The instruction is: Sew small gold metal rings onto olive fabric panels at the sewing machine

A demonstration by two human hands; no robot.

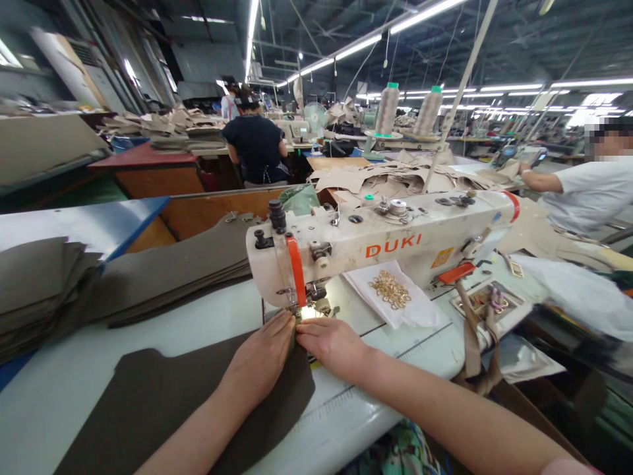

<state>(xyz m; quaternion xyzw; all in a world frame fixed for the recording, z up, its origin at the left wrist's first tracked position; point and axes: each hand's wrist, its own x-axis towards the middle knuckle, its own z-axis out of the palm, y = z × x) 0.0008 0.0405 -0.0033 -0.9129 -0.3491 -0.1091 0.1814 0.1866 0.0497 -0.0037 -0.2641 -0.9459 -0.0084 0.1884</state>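
Observation:
A dark brown fabric panel [163, 402] lies flat on the white sewing table [188, 323], its far corner under the needle of a white DUKI sewing machine [376, 244]. My left hand [264, 353] rests flat on the panel, fingers stretched toward the presser foot. My right hand [329, 340] sits just right of it, fingertips pinched on a small olive piece at the fabric's edge below the needle. The two hands touch at the fingertips.
Stacks of dark fabric panels [44, 284] lie at the left. A heap of gold rings [390, 289] sits on white cloth behind the machine. Two thread cones [388, 109] stand beyond. A person in white [588, 191] sits at right, and another in dark clothes [254, 148] works ahead.

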